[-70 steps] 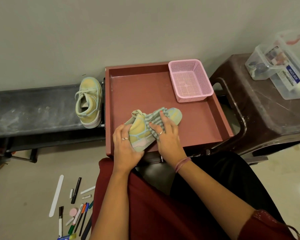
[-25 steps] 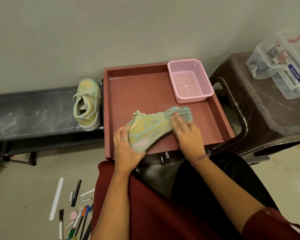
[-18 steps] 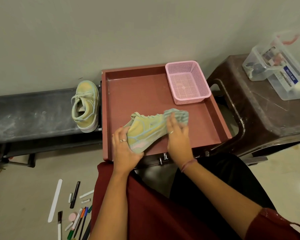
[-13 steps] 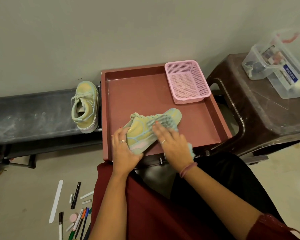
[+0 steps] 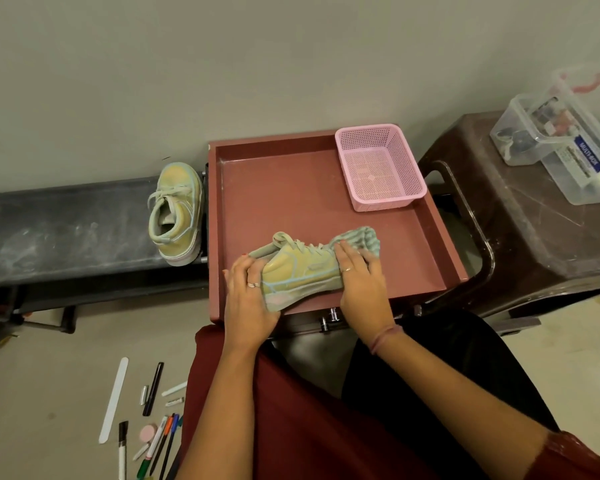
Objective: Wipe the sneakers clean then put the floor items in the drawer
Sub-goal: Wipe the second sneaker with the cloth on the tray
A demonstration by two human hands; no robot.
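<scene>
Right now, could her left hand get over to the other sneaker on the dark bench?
Probably yes. The other sneaker sits on the bench, nothing between. But the left hand grips the sneaker in the drawer.

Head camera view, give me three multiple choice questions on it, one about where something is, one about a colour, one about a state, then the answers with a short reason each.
1. Where does the second pastel yellow-green sneaker stand?
A. On the dark grey bench left of the drawer
B. In the pink mesh plastic basket
C. On the floor by the pens

2. What colour is the open wooden drawer?
A. Blue
B. Reddish brown
C. White

3. What is the right hand doing?
A. Hanging free
B. Holding a pen
C. Pressing a striped grey-green cloth on the toe of the sneaker lying in the drawer

Answers:
1 A, it stands upright on the bench, against the drawer's left wall.
2 B, walls and bottom are both reddish brown.
3 C, the cloth wraps the toe under its fingers, while the left hand grips the heel.
</scene>
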